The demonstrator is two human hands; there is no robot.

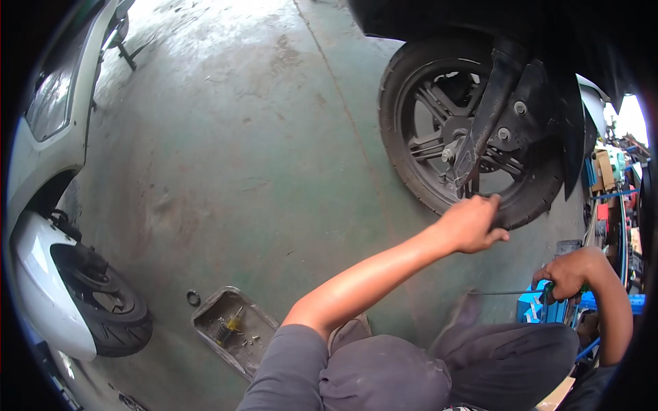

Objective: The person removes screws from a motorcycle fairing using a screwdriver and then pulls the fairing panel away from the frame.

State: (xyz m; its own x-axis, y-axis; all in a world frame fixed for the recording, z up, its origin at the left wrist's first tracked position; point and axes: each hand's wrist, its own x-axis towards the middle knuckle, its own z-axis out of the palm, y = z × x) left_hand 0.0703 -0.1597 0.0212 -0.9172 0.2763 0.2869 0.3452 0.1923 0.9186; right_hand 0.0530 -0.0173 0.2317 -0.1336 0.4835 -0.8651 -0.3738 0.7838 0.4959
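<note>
My left hand (473, 222) is stretched out in front of the lower rim of a motorbike's front wheel (399, 147). Thumb and forefinger are apart, and nothing shows between them. Whether its far fingertips touch the tyre cannot be made out. Just above the hand is the lower end of the black fork leg (484, 116), with a bolt-like axle end (448, 155) beside it. At the right, my right hand (572, 274) is closed round the dark green handle of a screwdriver (510, 293). Its long thin shaft points left, above my bent knee.
A grey metal tray (223, 296) on the floor holds a yellow-and-black tool (229, 329) and several small metal parts. Next to it lies a black ring (193, 297). A white scooter (44, 264) stands at the left. Crowded shelves (620, 198) and a blue box (533, 307) are at the right.
</note>
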